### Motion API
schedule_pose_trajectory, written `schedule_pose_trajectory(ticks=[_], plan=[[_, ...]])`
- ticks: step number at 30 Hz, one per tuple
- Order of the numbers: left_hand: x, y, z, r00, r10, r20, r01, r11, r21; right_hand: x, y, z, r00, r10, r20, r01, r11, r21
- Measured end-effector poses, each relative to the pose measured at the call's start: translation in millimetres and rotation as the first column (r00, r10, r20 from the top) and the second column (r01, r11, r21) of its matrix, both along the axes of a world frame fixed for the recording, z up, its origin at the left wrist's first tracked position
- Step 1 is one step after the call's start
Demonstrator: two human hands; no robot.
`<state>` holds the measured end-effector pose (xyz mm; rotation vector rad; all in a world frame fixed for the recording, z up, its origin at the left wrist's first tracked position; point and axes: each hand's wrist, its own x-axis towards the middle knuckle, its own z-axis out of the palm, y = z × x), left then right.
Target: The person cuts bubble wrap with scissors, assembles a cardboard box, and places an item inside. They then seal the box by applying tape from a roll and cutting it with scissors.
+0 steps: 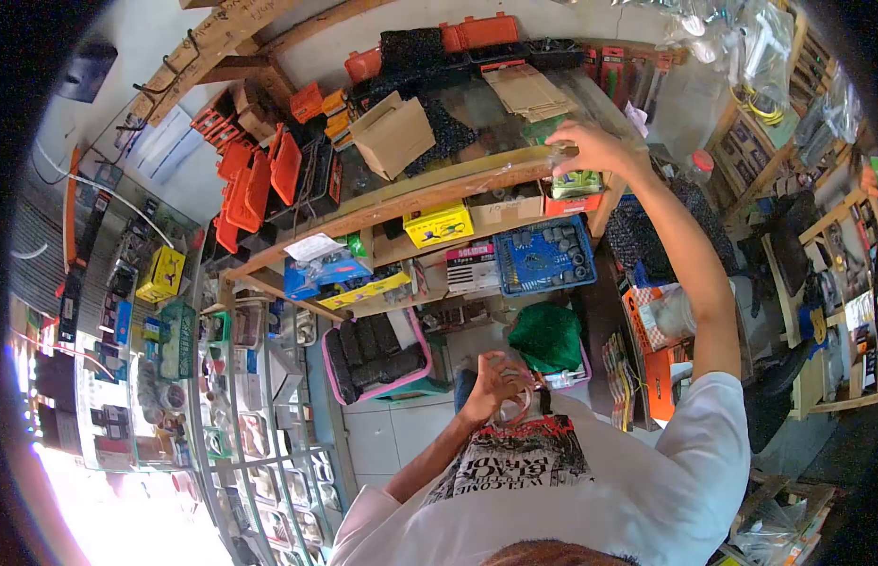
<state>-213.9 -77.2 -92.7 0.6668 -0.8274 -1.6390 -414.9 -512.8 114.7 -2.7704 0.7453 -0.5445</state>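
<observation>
My left hand (pixel 495 385) is in front of my chest, its fingers curled round a clear ring-shaped roll (pixel 517 406) that looks like tape. Farther up, my right hand (pixel 590 151) is at the front wooden edge of the glass-topped counter (pixel 505 172), near its right end. Its fingers and thumb are bent towards each other at that edge; what lies between them is too small to make out. Flat brown cardboard pieces (pixel 527 92) lie on the counter just behind my right hand. Below it, a green and red packet (pixel 576 193) sits on the shelf.
An open cardboard box (pixel 392 135) and red cases (pixel 255 184) stand on the counter. Beneath are a blue basket of small parts (pixel 544 256), a pink-rimmed bin (pixel 331 368) and a green bag (pixel 546 337). Glass shelving stands left; an orange box (pixel 649 349) is by my right arm.
</observation>
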Motion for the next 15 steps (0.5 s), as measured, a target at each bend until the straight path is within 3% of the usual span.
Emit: schedule_pose_trajectory(ticks=[2, 5, 6, 9, 11, 15], plan=[[0, 4, 3, 0.999, 0.013, -0.033, -0.013, 1.0, 0.008, 5, 14, 5, 0.999, 0.026, -0.036, -0.027, 0.999, -0.028], [3, 10, -4, 0.998, 0.023, -0.06, -0.02, 0.998, 0.059, 9, 29, -17, 0.997, -0.048, 0.067, 0.058, 0.986, -0.154], [3, 12, -3, 0.998, 0.047, -0.049, -0.042, 0.994, 0.099, 10, 33, -18, 0.997, -0.08, 0.024, 0.083, 0.975, -0.208], [2, 17, -3, 0.994, 0.097, -0.042, -0.089, 0.985, 0.15, 7, 20, -24, 0.998, 0.008, 0.057, 0.003, 0.979, -0.202], [4, 18, -7, 0.992, 0.101, -0.077, -0.094, 0.992, 0.089, 6, 23, -21, 0.996, -0.054, 0.076, 0.067, 0.983, -0.169], [7, 19, -14, 0.987, 0.133, -0.085, -0.12, 0.982, 0.144, 10, 45, -17, 0.974, -0.223, 0.047, 0.228, 0.964, -0.139]])
